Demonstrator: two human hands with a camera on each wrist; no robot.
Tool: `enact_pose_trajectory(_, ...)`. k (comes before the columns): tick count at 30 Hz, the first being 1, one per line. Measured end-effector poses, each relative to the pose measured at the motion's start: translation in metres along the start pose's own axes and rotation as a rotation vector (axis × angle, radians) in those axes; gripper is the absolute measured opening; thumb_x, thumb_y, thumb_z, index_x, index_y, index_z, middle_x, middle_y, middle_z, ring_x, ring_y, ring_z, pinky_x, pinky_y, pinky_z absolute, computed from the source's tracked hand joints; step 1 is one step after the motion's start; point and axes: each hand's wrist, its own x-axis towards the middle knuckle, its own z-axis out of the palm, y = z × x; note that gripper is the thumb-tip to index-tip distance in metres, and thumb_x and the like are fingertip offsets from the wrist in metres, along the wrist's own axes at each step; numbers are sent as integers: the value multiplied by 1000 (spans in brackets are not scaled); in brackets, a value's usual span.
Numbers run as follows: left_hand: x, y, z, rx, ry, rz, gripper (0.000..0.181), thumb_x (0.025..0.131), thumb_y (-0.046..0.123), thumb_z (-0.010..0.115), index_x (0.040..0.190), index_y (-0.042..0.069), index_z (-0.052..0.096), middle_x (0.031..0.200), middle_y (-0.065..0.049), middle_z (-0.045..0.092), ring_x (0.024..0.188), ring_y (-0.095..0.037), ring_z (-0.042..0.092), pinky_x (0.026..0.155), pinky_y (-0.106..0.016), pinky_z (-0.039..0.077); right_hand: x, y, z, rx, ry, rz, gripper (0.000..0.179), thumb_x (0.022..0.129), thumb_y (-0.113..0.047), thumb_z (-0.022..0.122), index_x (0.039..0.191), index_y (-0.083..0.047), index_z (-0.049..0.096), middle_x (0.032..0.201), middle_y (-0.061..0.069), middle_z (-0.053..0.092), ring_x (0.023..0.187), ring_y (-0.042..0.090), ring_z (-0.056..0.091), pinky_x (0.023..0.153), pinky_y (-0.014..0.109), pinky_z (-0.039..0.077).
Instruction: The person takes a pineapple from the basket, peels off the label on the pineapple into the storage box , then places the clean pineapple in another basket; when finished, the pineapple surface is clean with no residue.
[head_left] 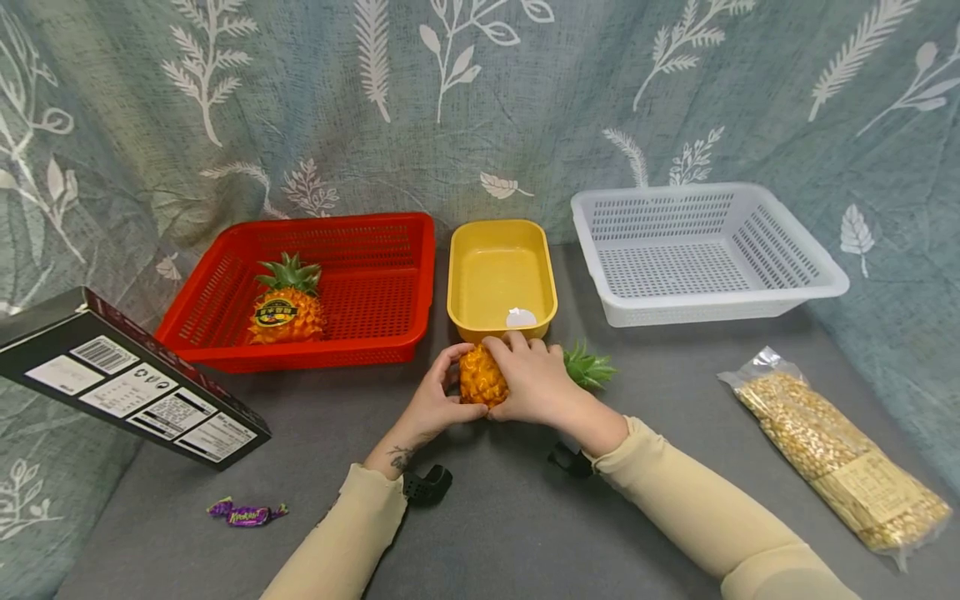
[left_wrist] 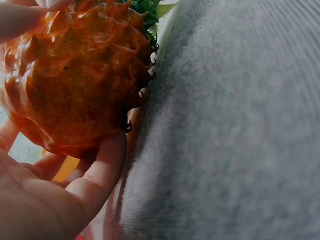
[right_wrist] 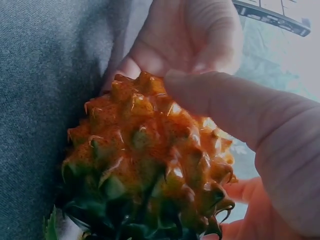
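Both hands hold a small orange pineapple (head_left: pixel 480 382) on its side, just in front of the yellow tub (head_left: pixel 501 271). Its green crown (head_left: pixel 588 367) points right. At the base end, my left hand (head_left: pixel 435 402) cups the fruit with curled fingers (left_wrist: pixel 102 167). My right hand (head_left: pixel 542 382) lies over the body and hides much of it, with its thumb (right_wrist: pixel 215 97) pressed along the spiky skin. Glossy orange skin turns dark green toward the crown in the right wrist view. Another pineapple (head_left: pixel 296 321) with a dark label is in the red basket (head_left: pixel 360 358).
A white basket (head_left: pixel 720 312) stands at the back right. A bag of corn kernels (head_left: pixel 832 454) lies at the right, a purple-wrapped candy (head_left: pixel 249 513) at the front left. A black box (head_left: pixel 142 383) leans near the red basket. Behind hangs a patterned curtain (head_left: pixel 495 108).
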Motion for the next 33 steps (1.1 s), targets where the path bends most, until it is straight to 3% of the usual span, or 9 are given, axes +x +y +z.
enact_pose_trajectory(4, -4, 3, 1, 8, 34, -21, 74, 72, -8, 69, 136, 2, 32, 136, -20, 34, 117, -36, 43, 82, -35, 51, -1, 0, 3, -20, 0, 9, 86, 63, -50, 79, 134, -16, 43, 120, 13, 50, 98, 35, 53, 76, 51, 39)
enact_pose_trajectory(10, -14, 9, -1, 40, 157, -62, 62, 79, -1, 65, 133, -1, 35, 134, -21, 40, 119, -37, 46, 90, -40, 47, -2, 0, 5, -30, 3, 17, 82, 65, -49, 79, 132, -17, 44, 121, 12, 50, 98, 34, 53, 76, 52, 39)
enact_pose_trajectory(14, -23, 11, -8, 55, 238, -128, 54, 84, 6, 62, 132, 0, 37, 126, -22, 48, 102, -26, 57, 76, -30, 50, -2, -1, 5, -24, 2, 22, 82, 65, -47, 78, 133, -17, 43, 122, 12, 49, 99, 35, 52, 76, 53, 39)
enact_pose_trajectory(17, -28, 11, -15, -14, 349, -158, 51, 86, 7, 59, 130, -1, 36, 114, -18, 54, 85, -12, 60, 65, -24, 50, -2, -1, 5, -18, 4, 22, 82, 65, -45, 79, 133, -17, 42, 121, 12, 48, 98, 36, 52, 76, 52, 38)
enact_pose_trajectory(22, -28, 12, -26, -232, 588, -66, 39, 87, 3, 57, 117, 5, 33, 87, 0, 58, 69, -7, 60, 56, -22, 51, -2, -1, 5, -18, 1, 19, 83, 63, -44, 79, 133, -18, 42, 121, 11, 47, 97, 35, 51, 75, 51, 38)
enact_pose_trajectory(25, -26, 12, -31, -297, 703, 12, 37, 86, 2, 60, 107, 13, 31, 80, 4, 59, 64, -8, 61, 52, -22, 51, -2, -1, 5, -15, -3, 16, 84, 63, -43, 79, 133, -17, 41, 121, 12, 47, 97, 35, 51, 74, 51, 37)
enact_pose_trajectory(33, -22, 13, -39, -369, 900, 123, 43, 83, -1, 64, 101, 15, 28, 69, 5, 60, 55, -7, 60, 43, -18, 46, 1, -3, 2, -10, -12, 23, 83, 62, -47, 79, 130, -18, 42, 121, 12, 47, 101, 36, 49, 75, 51, 38)
